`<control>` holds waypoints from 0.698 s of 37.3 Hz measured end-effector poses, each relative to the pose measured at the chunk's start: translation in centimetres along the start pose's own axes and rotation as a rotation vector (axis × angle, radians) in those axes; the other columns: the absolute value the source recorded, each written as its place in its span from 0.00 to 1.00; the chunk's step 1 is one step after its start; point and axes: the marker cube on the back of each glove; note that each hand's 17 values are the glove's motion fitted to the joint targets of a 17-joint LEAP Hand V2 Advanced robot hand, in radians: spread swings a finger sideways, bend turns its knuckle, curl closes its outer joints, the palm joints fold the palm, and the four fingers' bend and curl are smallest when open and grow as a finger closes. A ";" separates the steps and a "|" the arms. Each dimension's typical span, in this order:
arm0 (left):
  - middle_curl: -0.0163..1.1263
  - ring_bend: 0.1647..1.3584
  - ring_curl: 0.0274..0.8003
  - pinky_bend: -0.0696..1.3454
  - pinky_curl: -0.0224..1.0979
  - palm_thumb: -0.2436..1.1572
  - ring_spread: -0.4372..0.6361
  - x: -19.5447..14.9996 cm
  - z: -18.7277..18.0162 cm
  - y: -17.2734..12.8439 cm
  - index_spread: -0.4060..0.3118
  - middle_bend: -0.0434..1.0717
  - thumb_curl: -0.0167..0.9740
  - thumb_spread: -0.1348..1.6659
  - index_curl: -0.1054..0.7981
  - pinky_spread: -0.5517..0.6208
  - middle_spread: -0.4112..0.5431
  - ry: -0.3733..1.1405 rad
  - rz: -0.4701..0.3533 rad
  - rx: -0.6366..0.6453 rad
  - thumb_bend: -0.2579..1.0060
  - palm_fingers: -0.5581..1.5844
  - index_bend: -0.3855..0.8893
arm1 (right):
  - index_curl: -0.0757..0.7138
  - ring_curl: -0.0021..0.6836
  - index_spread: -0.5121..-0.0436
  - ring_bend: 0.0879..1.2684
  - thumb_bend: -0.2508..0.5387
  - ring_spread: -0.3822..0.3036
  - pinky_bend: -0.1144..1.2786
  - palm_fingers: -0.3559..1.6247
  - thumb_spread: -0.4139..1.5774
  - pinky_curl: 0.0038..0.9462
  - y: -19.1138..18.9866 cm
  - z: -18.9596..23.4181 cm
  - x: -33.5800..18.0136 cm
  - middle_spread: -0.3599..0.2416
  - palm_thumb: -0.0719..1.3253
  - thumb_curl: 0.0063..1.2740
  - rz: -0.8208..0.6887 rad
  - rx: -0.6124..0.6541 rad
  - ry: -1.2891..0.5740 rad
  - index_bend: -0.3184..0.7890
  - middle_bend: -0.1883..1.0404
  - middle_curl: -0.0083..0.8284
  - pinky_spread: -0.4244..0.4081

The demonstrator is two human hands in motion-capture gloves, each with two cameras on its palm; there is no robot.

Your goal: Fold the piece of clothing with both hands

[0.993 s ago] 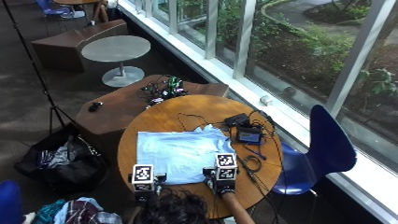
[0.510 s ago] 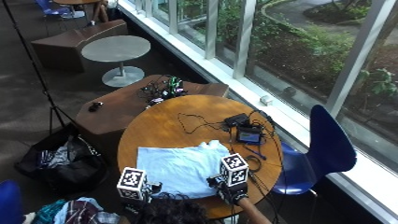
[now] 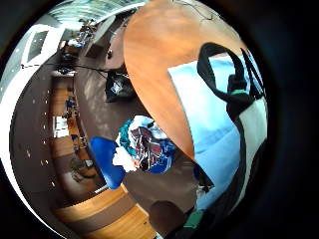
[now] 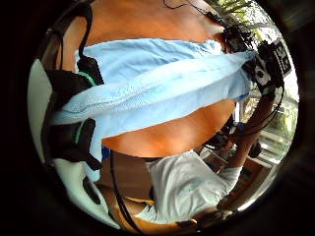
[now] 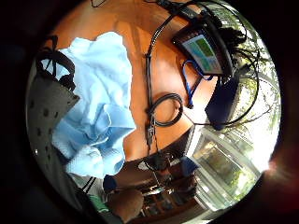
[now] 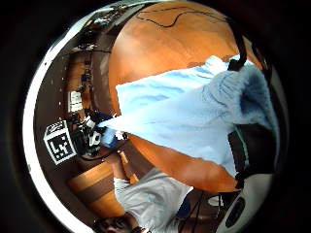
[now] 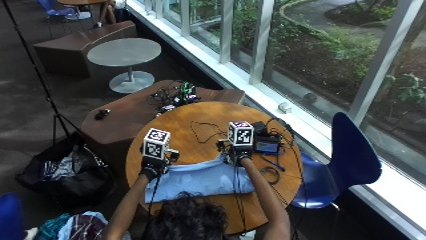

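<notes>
A light blue garment (image 7: 200, 179) lies on the round wooden table (image 7: 200, 117) in front of the person. My left hand (image 7: 153, 170) pinches one corner of its edge and my right hand (image 7: 237, 156) grips the other, both held out over the table. In the left thumb side palm view the garment's edge (image 4: 157, 93) runs taut from my left fingers (image 4: 74, 142) to the right hand (image 4: 263, 69), above the layer lying on the wood. Cloth is bunched in my right palm (image 5: 93, 135). From the right thumb side palm view the lifted cloth (image 6: 194, 121) stretches to the left hand (image 6: 92, 136).
A small screen device (image 7: 268, 146) and a coiled cable (image 5: 166, 109) lie on the table to the right of the garment. A blue chair (image 7: 353, 155) stands at the right. A black bag (image 7: 60, 172) sits on the floor at the left, by a low brown table (image 7: 133, 112).
Both hands have moved from the table's near edge away from the person, carrying the garment's near edge up and over the rest of the cloth.
</notes>
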 end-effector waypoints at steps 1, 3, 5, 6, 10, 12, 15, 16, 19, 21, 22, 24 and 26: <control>0.44 0.54 0.54 0.28 0.37 0.71 0.01 -0.1 0.5 -1.3 0.10 0.42 0.39 0.71 0.60 0.20 0.05 0.003 -0.005 -0.015 0.24 0.88 0.45 | 0.54 0.68 0.45 0.58 0.60 0.19 0.40 0.83 0.84 0.43 -1.4 0.3 0.2 0.18 0.74 0.27 0.007 -0.005 0.009 0.41 0.46 0.56 0.13; 0.45 0.54 0.55 0.28 0.37 0.71 0.02 -0.2 1.7 -3.4 0.09 0.42 0.39 0.71 0.61 0.20 0.05 0.007 -0.016 -0.036 0.24 0.88 0.45 | 0.54 0.69 0.45 0.59 0.59 0.19 0.41 0.83 0.84 0.43 -3.2 1.0 0.2 0.18 0.74 0.27 0.012 -0.007 0.025 0.41 0.46 0.57 0.13; 0.45 0.54 0.55 0.28 0.38 0.72 0.02 -0.2 3.0 -5.0 0.09 0.42 0.39 0.71 0.61 0.20 0.04 0.005 -0.037 -0.051 0.23 0.88 0.45 | 0.54 0.70 0.45 0.59 0.58 0.20 0.41 0.82 0.85 0.44 -3.5 1.4 -0.1 0.18 0.74 0.27 0.022 -0.007 0.031 0.41 0.47 0.57 0.13; 0.45 0.55 0.55 0.28 0.38 0.72 0.02 -0.2 3.6 -5.5 0.09 0.43 0.39 0.71 0.61 0.20 0.04 0.003 -0.052 -0.054 0.23 0.88 0.45 | 0.54 0.70 0.45 0.59 0.58 0.20 0.41 0.82 0.85 0.44 -3.4 1.6 -0.3 0.18 0.74 0.27 0.031 -0.004 0.029 0.42 0.47 0.57 0.13; 0.45 0.55 0.55 0.27 0.38 0.73 0.02 -0.3 4.8 -6.1 0.09 0.44 0.38 0.72 0.62 0.20 0.04 0.041 -0.122 0.018 0.22 0.88 0.46 | 0.55 0.71 0.46 0.58 0.57 0.20 0.40 0.83 0.85 0.44 -4.7 2.1 0.2 0.19 0.75 0.26 0.018 0.114 -0.035 0.43 0.49 0.58 0.13; 0.46 0.55 0.56 0.26 0.39 0.73 0.02 -0.4 4.8 -6.0 0.09 0.45 0.38 0.72 0.63 0.20 0.04 0.080 -0.154 0.090 0.21 0.88 0.46 | 0.56 0.70 0.47 0.57 0.57 0.20 0.39 0.82 0.85 0.44 -5.8 2.3 1.0 0.21 0.76 0.26 0.006 0.196 -0.089 0.44 0.51 0.59 0.13; 0.44 0.53 0.55 0.27 0.40 0.72 0.04 -0.6 4.2 -4.8 0.15 0.39 0.38 0.72 0.61 0.24 0.08 0.126 -0.197 0.212 0.20 0.77 0.40 | 0.54 0.67 0.47 0.52 0.51 0.22 0.37 0.68 0.84 0.43 -5.0 2.0 1.7 0.24 0.72 0.25 -0.006 0.304 -0.220 0.41 0.43 0.56 0.25; 0.44 0.53 0.55 0.28 0.40 0.72 0.04 -0.7 4.2 -4.5 0.17 0.36 0.38 0.72 0.60 0.25 0.09 0.141 -0.203 0.258 0.19 0.75 0.39 | 0.55 0.68 0.47 0.51 0.49 0.24 0.37 0.64 0.84 0.44 -4.4 2.1 2.0 0.25 0.71 0.25 -0.004 0.329 -0.283 0.41 0.40 0.55 0.28; 0.44 0.48 0.55 0.30 0.42 0.70 0.07 -0.8 5.0 -3.5 0.22 0.30 0.37 0.72 0.58 0.29 0.14 0.158 -0.188 0.378 0.18 0.68 0.38 | 0.58 0.66 0.48 0.43 0.44 0.29 0.38 0.56 0.85 0.46 -1.3 2.8 3.2 0.31 0.68 0.25 0.041 0.413 -0.414 0.44 0.33 0.53 0.39; 0.44 0.47 0.54 0.30 0.43 0.69 0.08 -0.6 5.5 -2.4 0.23 0.28 0.37 0.72 0.57 0.31 0.15 0.127 -0.182 0.444 0.18 0.66 0.38 | 0.58 0.65 0.47 0.40 0.42 0.32 0.38 0.55 0.85 0.45 1.6 3.4 3.8 0.33 0.66 0.25 0.123 0.478 -0.405 0.43 0.32 0.52 0.44; 0.43 0.46 0.53 0.30 0.43 0.68 0.08 -0.5 5.9 -1.8 0.24 0.27 0.36 0.72 0.56 0.32 0.16 0.101 -0.182 0.471 0.18 0.66 0.38 | 0.57 0.63 0.48 0.38 0.41 0.34 0.37 0.54 0.86 0.44 2.9 3.9 4.2 0.35 0.65 0.25 0.178 0.497 -0.377 0.43 0.31 0.52 0.48; 0.42 0.44 0.51 0.29 0.43 0.67 0.10 -0.2 6.7 -1.0 0.26 0.25 0.36 0.72 0.55 0.34 0.17 0.041 -0.181 0.509 0.18 0.66 0.39 | 0.56 0.60 0.48 0.35 0.39 0.37 0.37 0.54 0.86 0.43 4.9 5.2 4.9 0.38 0.63 0.25 0.299 0.510 -0.289 0.42 0.30 0.51 0.52; 0.42 0.40 0.50 0.29 0.42 0.64 0.12 0.3 7.8 -0.4 0.27 0.25 0.35 0.72 0.55 0.36 0.17 -0.022 -0.177 0.517 0.17 0.66 0.40 | 0.55 0.59 0.48 0.34 0.37 0.39 0.37 0.54 0.86 0.42 6.4 6.6 5.5 0.39 0.63 0.25 0.419 0.502 -0.186 0.41 0.30 0.50 0.56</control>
